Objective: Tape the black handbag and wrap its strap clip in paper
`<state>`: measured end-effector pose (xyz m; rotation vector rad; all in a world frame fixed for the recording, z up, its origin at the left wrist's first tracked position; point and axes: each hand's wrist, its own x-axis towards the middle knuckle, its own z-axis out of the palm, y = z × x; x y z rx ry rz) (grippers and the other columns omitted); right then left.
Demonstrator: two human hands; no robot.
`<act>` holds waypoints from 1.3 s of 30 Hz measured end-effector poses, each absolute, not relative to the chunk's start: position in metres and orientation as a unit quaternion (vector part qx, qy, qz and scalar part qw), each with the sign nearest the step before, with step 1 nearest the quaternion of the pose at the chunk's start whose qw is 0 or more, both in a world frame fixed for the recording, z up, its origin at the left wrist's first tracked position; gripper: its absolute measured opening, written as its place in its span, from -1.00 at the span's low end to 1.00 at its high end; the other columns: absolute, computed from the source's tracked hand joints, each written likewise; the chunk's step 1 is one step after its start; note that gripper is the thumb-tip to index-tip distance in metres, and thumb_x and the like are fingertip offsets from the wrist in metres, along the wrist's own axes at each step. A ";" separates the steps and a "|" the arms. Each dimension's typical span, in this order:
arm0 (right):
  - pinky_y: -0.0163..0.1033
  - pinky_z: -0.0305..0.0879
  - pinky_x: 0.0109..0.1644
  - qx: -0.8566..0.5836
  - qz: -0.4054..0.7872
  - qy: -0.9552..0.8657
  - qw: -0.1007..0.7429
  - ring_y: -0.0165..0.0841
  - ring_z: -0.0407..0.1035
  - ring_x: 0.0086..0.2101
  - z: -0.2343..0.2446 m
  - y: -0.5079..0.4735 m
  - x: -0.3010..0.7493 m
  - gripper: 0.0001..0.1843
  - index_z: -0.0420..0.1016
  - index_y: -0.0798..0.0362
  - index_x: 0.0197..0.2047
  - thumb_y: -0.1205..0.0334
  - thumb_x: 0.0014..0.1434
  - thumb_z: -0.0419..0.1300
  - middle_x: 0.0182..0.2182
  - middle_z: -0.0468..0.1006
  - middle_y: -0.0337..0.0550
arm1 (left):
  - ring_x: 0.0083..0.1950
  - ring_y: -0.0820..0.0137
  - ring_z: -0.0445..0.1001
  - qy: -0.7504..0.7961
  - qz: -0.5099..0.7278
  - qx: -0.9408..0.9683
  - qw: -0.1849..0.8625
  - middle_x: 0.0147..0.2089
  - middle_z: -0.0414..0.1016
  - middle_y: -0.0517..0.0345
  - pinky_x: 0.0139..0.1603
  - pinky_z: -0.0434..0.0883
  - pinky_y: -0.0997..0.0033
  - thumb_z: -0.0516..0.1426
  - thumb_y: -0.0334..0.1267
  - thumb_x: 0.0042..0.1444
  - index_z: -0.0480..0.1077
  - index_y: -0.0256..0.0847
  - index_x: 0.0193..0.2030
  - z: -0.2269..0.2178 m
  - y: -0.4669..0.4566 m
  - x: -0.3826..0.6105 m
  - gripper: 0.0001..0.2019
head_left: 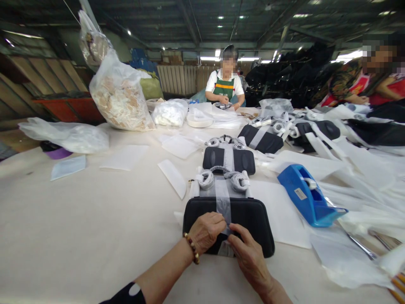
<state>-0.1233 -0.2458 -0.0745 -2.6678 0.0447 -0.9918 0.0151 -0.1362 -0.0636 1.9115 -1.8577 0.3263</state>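
Note:
A black handbag (253, 228) lies flat on the table in front of me, a translucent wrapping strip (223, 204) running down its middle. My left hand (207, 230), with a beaded bracelet at the wrist, rests on the bag, its fingers closed on the strip. From the other side my right hand (249, 255) pinches the same strip near the bag's lower edge. The fingertips almost meet and partly hide the strip's end. Beyond the bag's top edge lie coiled, wrapped straps (207, 179) and a grey handle. A second black bag (210, 158), wrapped alike, sits just behind.
On the right stand a blue tape dispenser (300, 198) and metal scissors (359, 245) among white sheets. More wrapped bags (262, 139) are piled farther back. A large plastic sack (118, 95) stands at the far left. Across the table a co-worker (226, 86) handles something small.

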 end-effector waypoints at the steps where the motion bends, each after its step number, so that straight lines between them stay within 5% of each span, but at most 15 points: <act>1: -0.40 0.38 -0.19 -0.928 -0.342 0.005 0.146 -0.41 0.37 -0.22 -0.070 -0.246 -0.121 -0.78 0.40 0.05 -0.34 0.44 0.17 -0.04 -0.25 0.45 -0.11 | -0.24 0.40 0.40 -0.662 0.113 0.701 0.240 -0.30 0.43 0.13 -0.22 0.40 0.44 -0.08 -0.41 0.22 0.34 -0.27 -0.31 -0.064 -0.136 0.016 -0.81; 11: -0.31 0.31 -0.21 -0.923 -0.365 -0.003 0.119 -0.38 0.25 -0.25 -0.066 -0.249 -0.117 -0.82 0.37 0.06 -0.35 0.48 0.15 0.01 -0.36 0.33 -0.16 | -0.29 0.50 0.39 -0.599 0.087 0.722 0.336 -0.34 0.45 0.18 -0.29 0.36 0.55 -0.07 -0.39 0.22 0.36 -0.24 -0.33 -0.065 -0.139 0.010 -0.79; 23: -0.28 0.36 -0.07 -0.919 -0.358 -0.022 0.162 -0.31 0.26 -0.08 -0.077 -0.258 -0.125 -0.82 0.38 0.06 -0.28 0.49 0.12 0.03 -0.16 0.35 -0.06 | -0.23 0.34 0.33 -0.700 0.137 0.666 0.217 -0.37 0.35 0.11 -0.27 0.32 0.32 -0.04 -0.42 0.19 0.27 -0.29 -0.44 -0.075 -0.137 0.000 -0.81; 28: -0.33 0.38 -0.16 -0.917 -0.340 -0.043 0.206 -0.38 0.33 -0.21 -0.068 -0.256 -0.125 -0.84 0.35 0.05 -0.33 0.47 0.15 0.03 -0.31 0.44 -0.12 | 0.03 0.36 0.30 -0.698 0.130 0.667 0.224 -0.11 0.42 0.09 0.03 0.30 0.35 -0.03 -0.42 0.18 0.34 -0.32 -0.25 -0.078 -0.125 -0.004 -0.87; 32: -0.32 0.38 -0.17 -0.916 -0.333 -0.078 0.208 -0.39 0.34 -0.23 -0.060 -0.255 -0.126 -0.83 0.35 0.07 -0.30 0.47 0.18 -0.01 -0.34 0.48 -0.13 | 0.17 0.33 0.21 -0.696 0.052 0.677 0.234 0.05 0.36 0.04 0.21 0.19 0.32 0.02 -0.42 0.04 0.31 -0.34 -0.08 -0.074 -0.116 -0.004 -0.73; 39: -0.31 0.35 -0.15 -0.924 -0.274 -0.089 0.253 -0.41 0.33 -0.23 -0.053 -0.260 -0.112 -0.86 0.33 0.06 -0.30 0.45 0.19 0.01 -0.32 0.47 -0.16 | 0.21 0.29 0.17 -0.716 0.015 0.665 0.214 0.08 0.33 -0.01 0.28 0.05 0.25 0.06 -0.35 -0.06 0.34 -0.33 -0.17 -0.065 -0.107 0.001 -0.74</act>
